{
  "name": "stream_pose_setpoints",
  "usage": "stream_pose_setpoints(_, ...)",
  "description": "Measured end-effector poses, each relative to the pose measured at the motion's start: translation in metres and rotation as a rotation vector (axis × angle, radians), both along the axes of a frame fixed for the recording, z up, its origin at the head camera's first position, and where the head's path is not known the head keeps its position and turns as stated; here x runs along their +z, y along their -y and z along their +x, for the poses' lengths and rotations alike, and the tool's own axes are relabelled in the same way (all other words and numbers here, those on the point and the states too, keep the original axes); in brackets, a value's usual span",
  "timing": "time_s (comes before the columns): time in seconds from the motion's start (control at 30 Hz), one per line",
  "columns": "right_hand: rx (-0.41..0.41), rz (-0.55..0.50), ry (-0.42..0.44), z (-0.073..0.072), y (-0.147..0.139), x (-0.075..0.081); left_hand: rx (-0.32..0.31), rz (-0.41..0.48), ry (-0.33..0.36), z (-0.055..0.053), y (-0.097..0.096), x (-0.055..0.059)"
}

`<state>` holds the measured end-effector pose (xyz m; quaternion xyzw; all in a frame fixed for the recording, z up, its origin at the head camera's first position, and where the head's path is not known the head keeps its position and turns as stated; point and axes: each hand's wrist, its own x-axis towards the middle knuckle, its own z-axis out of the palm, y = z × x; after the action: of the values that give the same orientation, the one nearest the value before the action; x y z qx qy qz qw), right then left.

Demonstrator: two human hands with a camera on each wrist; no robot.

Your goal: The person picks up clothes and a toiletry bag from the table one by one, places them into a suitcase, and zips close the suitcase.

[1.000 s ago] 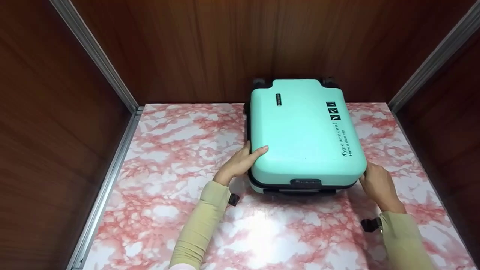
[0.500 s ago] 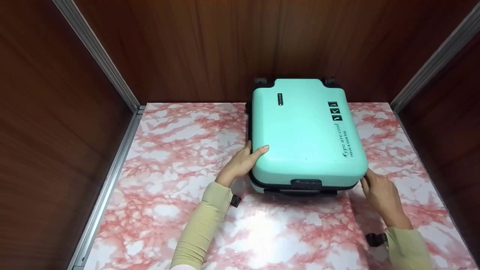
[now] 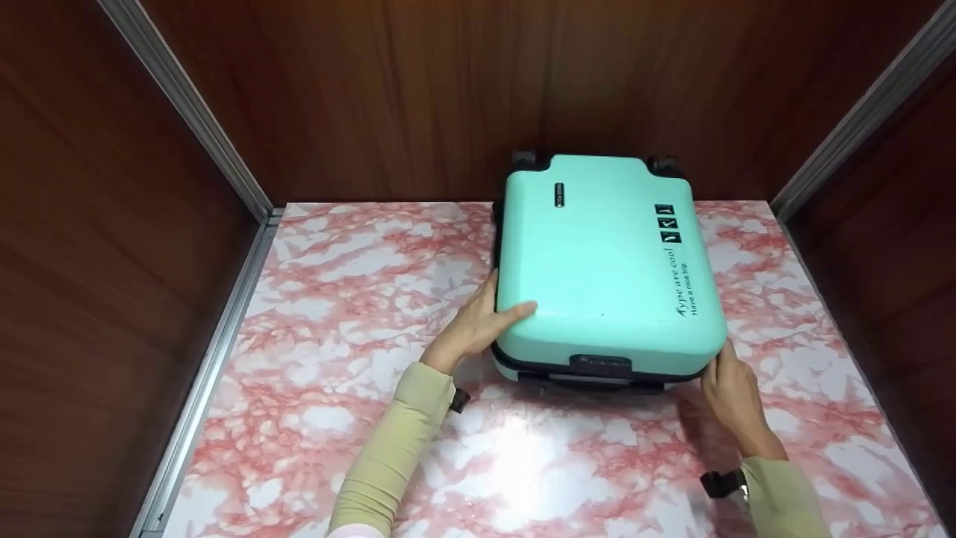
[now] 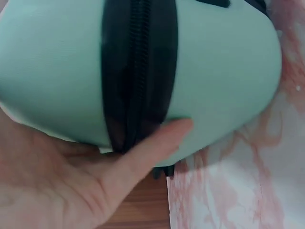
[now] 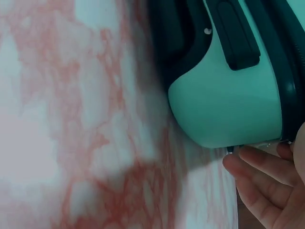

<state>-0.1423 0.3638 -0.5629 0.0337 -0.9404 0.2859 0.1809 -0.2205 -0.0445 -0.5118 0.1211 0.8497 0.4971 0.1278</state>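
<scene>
Here's the mint suitcase (image 3: pixel 609 261), square between the left hand (image 3: pixel 470 325) and the right hand (image 3: pixel 734 392)! Left's thumb spreads wide of its fingers against the side; right's loosely extended fingers touch the nearest corner.

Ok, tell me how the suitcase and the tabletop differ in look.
The suitcase is mostly plain mint green; the tabletop is marbled in pinkish red and white. The suitcase is bulky with rounded corners, while the tabletop is flat. Both show in all three views.
</scene>
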Motion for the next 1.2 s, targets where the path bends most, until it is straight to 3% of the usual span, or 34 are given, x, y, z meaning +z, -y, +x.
stream_pose_setpoints(0.27,-0.039,0.004,0.041,-0.018,-0.01,0.007,-0.098,0.138,-0.203,0.002,-0.007,-0.013)
stream_pose_setpoints(0.63,-0.042,0.056,0.063,-0.045,-0.017,0.013,-0.053,0.113,-0.182,-0.006,-0.014,-0.006)
stream_pose_setpoints(0.77,-0.033,0.126,0.063,-0.045,-0.019,0.016,-0.052,0.011,-0.217,-0.002,-0.014,0.002)
stream_pose_setpoints(0.9,-0.025,0.18,0.068,-0.044,-0.021,0.017,-0.084,-0.141,-0.4,0.0,-0.016,0.013)
stream_pose_setpoints(1.0,-0.015,0.189,0.074,-0.043,-0.022,0.016,-0.104,-0.196,-0.524,-0.002,-0.019,0.017)
stream_pose_setpoints(1.07,-0.012,0.197,0.079,-0.042,-0.024,0.016,-0.104,-0.213,-0.559,-0.001,-0.021,0.018)
stream_pose_setpoints(1.2,-0.005,0.22,0.055,-0.038,-0.027,0.017,-0.088,-0.221,-0.564,0.001,-0.025,0.017)
